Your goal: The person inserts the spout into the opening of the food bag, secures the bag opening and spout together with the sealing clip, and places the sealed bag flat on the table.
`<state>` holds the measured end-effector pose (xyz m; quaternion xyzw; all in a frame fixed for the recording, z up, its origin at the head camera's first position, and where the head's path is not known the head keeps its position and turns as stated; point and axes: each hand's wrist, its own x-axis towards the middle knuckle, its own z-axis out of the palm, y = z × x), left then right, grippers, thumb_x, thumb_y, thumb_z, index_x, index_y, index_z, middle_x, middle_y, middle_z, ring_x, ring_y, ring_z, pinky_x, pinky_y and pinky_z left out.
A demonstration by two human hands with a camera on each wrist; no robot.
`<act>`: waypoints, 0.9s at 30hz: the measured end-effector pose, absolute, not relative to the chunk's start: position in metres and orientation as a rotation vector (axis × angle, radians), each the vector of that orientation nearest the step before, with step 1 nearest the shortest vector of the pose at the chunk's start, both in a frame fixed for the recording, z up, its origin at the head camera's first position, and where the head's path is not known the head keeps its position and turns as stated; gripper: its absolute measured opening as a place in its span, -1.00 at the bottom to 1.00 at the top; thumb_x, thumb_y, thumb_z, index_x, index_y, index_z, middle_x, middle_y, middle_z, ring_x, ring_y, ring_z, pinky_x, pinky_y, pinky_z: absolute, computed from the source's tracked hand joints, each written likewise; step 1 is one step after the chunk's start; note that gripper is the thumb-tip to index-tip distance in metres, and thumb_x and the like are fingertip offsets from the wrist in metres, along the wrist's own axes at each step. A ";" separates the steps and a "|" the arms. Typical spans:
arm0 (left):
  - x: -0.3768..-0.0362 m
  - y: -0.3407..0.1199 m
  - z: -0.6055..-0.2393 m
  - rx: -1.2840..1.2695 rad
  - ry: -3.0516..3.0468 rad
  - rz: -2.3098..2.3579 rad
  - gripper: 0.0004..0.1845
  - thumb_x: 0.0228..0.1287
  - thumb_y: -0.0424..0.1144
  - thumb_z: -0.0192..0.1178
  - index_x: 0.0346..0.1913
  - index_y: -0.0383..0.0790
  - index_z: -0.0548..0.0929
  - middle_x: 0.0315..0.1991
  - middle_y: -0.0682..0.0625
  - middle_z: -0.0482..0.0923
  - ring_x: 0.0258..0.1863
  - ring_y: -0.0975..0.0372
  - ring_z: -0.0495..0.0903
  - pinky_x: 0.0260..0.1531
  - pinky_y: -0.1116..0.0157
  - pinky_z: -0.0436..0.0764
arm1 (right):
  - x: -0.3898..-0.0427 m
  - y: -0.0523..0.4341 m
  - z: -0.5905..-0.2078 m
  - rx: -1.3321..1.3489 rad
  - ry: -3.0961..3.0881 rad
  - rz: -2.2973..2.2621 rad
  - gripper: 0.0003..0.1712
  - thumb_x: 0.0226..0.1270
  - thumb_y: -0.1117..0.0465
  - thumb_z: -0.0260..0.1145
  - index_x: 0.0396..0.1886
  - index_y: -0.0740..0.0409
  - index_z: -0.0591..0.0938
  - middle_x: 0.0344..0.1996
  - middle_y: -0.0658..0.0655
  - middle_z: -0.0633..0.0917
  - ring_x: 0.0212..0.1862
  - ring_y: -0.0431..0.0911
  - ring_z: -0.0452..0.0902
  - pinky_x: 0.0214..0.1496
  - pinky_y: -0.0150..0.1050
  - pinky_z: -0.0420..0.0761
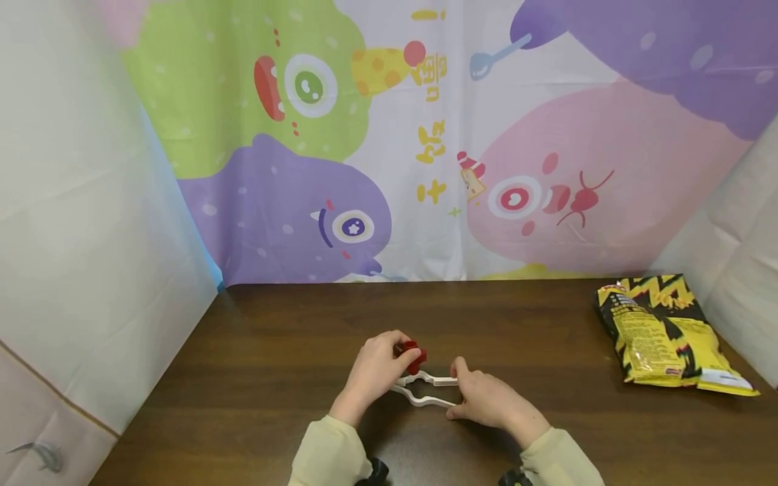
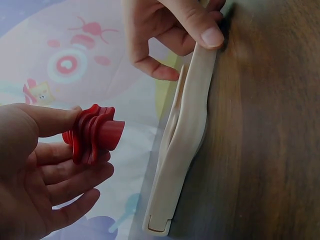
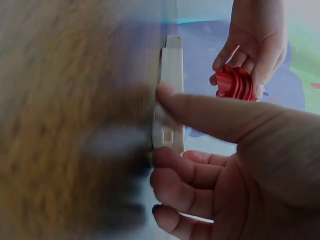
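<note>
Nearest us in the head view, two pale sleeves, then the hands on the dark wood-grain worktop [image 1: 273,337]. Left hand [image 1: 373,374] pinches a red ribbed piece [image 1: 413,356], lifted just above the white plastic clip [image 1: 425,391]. Right hand [image 1: 486,399] grips the clip's two slim arms at their right end; clip lies near the worktop's front middle. A glossy yellow-and-black snack bag [image 1: 665,334] lies well apart at far right. A cartoon-monster backdrop [image 1: 389,135] hangs behind.

Left wrist view: we see the left fingers [image 2: 55,120] curled round the red piece [image 2: 92,134], stacked wavy discs on a short round stub. The clip [image 2: 182,150] is smooth, cream, long and curved, its end held by the right hand [image 2: 170,35].

Right wrist view: blurred; right thumb [image 3: 210,115] and curled fingers pinch the clip [image 3: 170,100].
</note>
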<state>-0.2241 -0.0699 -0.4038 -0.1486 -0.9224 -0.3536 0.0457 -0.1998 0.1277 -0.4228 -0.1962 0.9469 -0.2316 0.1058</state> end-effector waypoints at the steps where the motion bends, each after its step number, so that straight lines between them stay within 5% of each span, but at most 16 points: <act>1: -0.224 -0.070 -0.404 -0.455 -2.814 -1.085 -0.78 0.18 -0.05 0.19 -0.28 -0.13 0.61 -0.40 0.06 0.57 -0.46 0.29 0.50 -0.42 0.35 0.49 | -0.200 0.128 -0.422 -0.561 2.792 -0.676 -0.32 -0.09 0.02 0.47 -0.10 0.21 0.29 -0.61 0.02 0.49 -0.56 -0.15 0.39 -0.48 -0.19 0.39; 10: -0.225 -0.060 -0.408 -0.477 -2.836 -1.138 -0.78 0.18 -0.04 0.19 -0.27 -0.12 0.61 -0.41 0.08 0.56 -0.46 0.30 0.49 -0.44 0.37 0.48 | -0.204 0.138 -0.412 -0.452 2.885 -0.672 -0.27 -0.01 -0.08 0.39 0.06 0.22 0.36 -0.68 0.02 0.51 -0.63 -0.17 0.38 -0.51 -0.22 0.40; 13: -0.225 -0.058 -0.410 -0.483 -2.842 -1.141 -0.78 0.17 -0.05 0.19 -0.27 -0.12 0.61 -0.42 0.09 0.56 -0.47 0.30 0.49 -0.44 0.37 0.48 | -0.206 0.143 -0.410 -0.432 2.910 -0.660 -0.31 0.03 -0.11 0.36 0.05 0.21 0.39 -0.54 0.06 0.60 -0.52 -0.15 0.50 -0.41 -0.17 0.48; 17: -0.227 -0.058 -0.409 -0.459 -2.836 -1.117 -0.79 0.17 -0.05 0.19 -0.27 -0.11 0.61 -0.39 0.08 0.56 -0.44 0.29 0.50 -0.39 0.33 0.50 | -0.209 0.152 -0.409 -0.404 2.942 -0.629 -0.40 0.11 -0.12 0.28 0.02 0.18 0.45 -0.34 0.10 0.67 -0.38 -0.11 0.58 -0.32 -0.13 0.53; 27: -0.227 -0.061 -0.407 -0.476 -2.812 -1.124 -0.79 0.18 -0.07 0.18 -0.21 -0.11 0.61 -0.36 0.09 0.60 -0.38 0.28 0.54 -0.31 0.32 0.51 | -0.214 0.189 -0.401 -0.435 3.074 -0.577 -0.73 0.25 0.05 0.21 -0.17 0.11 0.59 -0.46 -0.05 0.64 -0.46 -0.23 0.50 -0.42 -0.22 0.48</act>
